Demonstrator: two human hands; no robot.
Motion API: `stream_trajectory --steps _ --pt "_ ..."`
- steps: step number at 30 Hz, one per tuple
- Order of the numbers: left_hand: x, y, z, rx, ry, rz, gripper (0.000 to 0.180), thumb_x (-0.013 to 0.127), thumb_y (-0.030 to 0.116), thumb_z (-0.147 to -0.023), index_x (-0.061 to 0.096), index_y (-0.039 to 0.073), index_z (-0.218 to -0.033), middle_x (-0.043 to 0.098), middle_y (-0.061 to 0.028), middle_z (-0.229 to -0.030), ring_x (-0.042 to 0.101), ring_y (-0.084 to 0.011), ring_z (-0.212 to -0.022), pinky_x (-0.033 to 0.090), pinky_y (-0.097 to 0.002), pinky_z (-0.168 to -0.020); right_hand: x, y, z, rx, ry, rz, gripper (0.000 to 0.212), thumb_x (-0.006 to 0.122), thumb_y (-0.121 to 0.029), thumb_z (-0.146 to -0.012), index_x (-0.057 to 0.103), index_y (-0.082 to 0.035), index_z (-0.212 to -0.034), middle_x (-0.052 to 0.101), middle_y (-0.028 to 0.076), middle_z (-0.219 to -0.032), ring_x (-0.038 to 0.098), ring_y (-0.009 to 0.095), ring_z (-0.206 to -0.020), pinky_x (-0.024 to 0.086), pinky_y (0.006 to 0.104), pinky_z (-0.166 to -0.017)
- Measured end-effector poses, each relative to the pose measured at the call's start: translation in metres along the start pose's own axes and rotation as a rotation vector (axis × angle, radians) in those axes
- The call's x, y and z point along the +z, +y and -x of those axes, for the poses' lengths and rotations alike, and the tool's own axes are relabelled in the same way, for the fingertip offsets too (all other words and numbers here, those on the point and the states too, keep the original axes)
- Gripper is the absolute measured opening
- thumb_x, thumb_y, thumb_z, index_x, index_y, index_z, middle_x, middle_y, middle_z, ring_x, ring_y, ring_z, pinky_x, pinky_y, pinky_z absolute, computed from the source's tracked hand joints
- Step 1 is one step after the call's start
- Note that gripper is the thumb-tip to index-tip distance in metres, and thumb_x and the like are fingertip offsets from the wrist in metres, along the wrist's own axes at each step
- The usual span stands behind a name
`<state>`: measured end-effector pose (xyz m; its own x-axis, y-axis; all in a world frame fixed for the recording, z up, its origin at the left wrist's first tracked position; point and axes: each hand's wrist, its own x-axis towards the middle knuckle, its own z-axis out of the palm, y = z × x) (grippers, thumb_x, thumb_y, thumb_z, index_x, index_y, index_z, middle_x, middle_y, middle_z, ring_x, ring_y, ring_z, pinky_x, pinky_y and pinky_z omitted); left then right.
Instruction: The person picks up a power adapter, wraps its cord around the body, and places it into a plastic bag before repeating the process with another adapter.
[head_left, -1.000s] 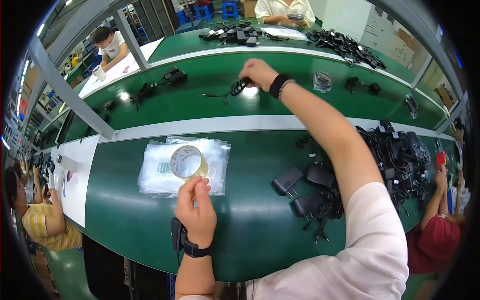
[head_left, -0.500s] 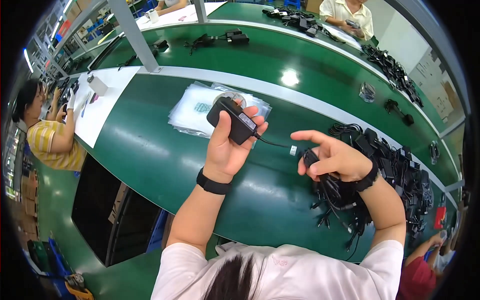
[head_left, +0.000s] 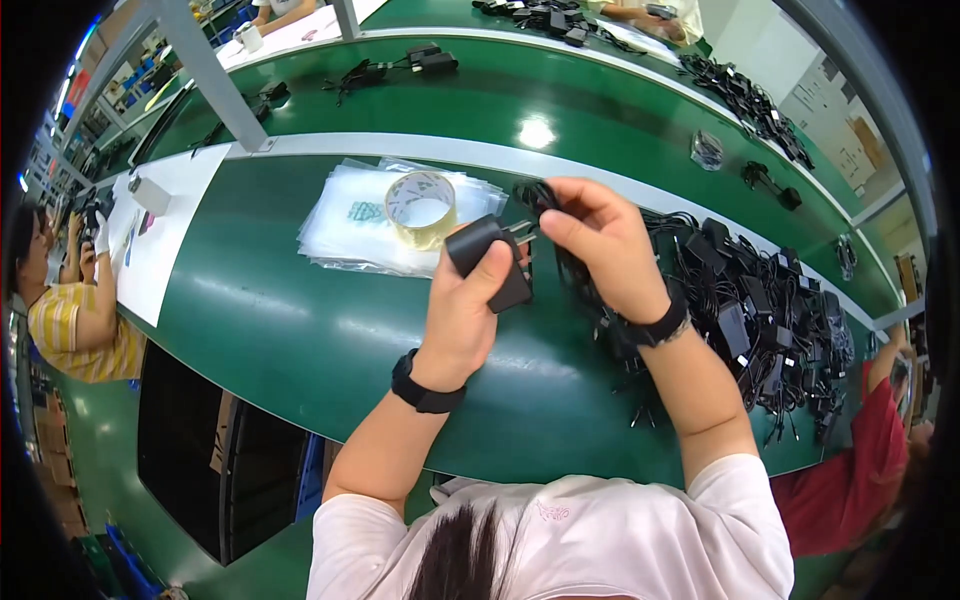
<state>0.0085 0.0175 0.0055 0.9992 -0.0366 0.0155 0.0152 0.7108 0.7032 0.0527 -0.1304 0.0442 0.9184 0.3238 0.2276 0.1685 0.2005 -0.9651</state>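
Note:
A black power adapter with its metal prongs facing right is gripped in my left hand, the thumb lying across it. Up and to the right, my right hand closes its thumb and fingers on a bundled black cable. More of the dark cable hangs below that hand, partly blurred. The bundle is beside the prongs; whether it touches them I cannot tell. Behind the adapter, a roll of clear tape sits on a stack of clear plastic bags.
A heap of black adapters and cables covers the right of the green table. At left, a person in a striped shirt works by a white sheet. Another person in red is at the right. Grey posts rise behind.
The adapter has turned in my left hand, so its prongs now show on the right. My right hand has moved up and left with the cable bundle, and its extended finger has curled in.

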Motion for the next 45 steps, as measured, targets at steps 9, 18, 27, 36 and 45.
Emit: stream_trajectory --steps 9,18,27,36,45 --pt "-0.005 -0.002 -0.003 0.014 -0.021 -0.009 0.036 0.063 0.026 -0.084 0.045 0.004 -0.106 0.055 -0.0041 -0.096 0.053 -0.0123 -0.084 0.044 -0.0261 -0.076 0.009 0.018 0.005 -0.189 0.004 0.181 0.030 0.060 -0.004 -0.082 0.054 0.001 -0.111 0.056 0.004 -0.101 0.054 0.011 -0.089 0.043 0.0224 -0.079" --pt "-0.005 -0.008 -0.004 0.080 0.019 -0.114 0.035 0.062 0.026 -0.085 0.045 0.004 -0.105 0.055 -0.0034 -0.091 0.052 -0.0096 -0.078 0.045 -0.0236 -0.068 -0.002 0.035 0.008 -0.286 -0.039 0.199 0.028 0.061 -0.002 -0.081 0.057 0.001 -0.109 0.054 0.004 -0.099 0.052 0.009 -0.080 0.043 0.0205 -0.070" --pt "0.003 -0.004 0.005 0.274 0.128 -0.389 0.036 0.065 0.022 -0.082 0.042 0.001 -0.101 0.053 -0.0027 -0.082 0.047 -0.0051 -0.064 0.040 -0.0188 -0.053 0.017 0.041 0.019 -0.238 0.081 0.201 0.028 0.054 0.003 -0.082 0.053 0.002 -0.110 0.054 0.006 -0.100 0.053 0.011 -0.085 0.044 0.0213 -0.072" --pt "-0.006 -0.003 -0.006 0.308 0.146 -0.331 0.032 0.067 0.020 -0.081 0.043 0.003 -0.096 0.053 -0.0023 -0.081 0.049 -0.0058 -0.065 0.042 -0.0197 -0.054 0.019 0.046 0.019 -0.486 0.038 0.474 0.031 0.055 0.006 -0.078 0.052 0.000 -0.108 0.055 0.013 -0.108 0.054 0.018 -0.093 0.043 0.0268 -0.080" --pt "-0.012 -0.003 -0.012 0.086 0.078 -0.164 0.032 0.066 0.011 -0.080 0.044 0.003 -0.102 0.057 -0.0057 -0.093 0.055 -0.0110 -0.083 0.047 -0.0257 -0.073 0.011 0.047 0.016 -0.453 -0.007 0.625 0.064 0.054 0.010 -0.076 0.030 -0.003 -0.133 0.052 0.015 -0.117 0.054 0.021 -0.105 0.042 0.0309 -0.090"
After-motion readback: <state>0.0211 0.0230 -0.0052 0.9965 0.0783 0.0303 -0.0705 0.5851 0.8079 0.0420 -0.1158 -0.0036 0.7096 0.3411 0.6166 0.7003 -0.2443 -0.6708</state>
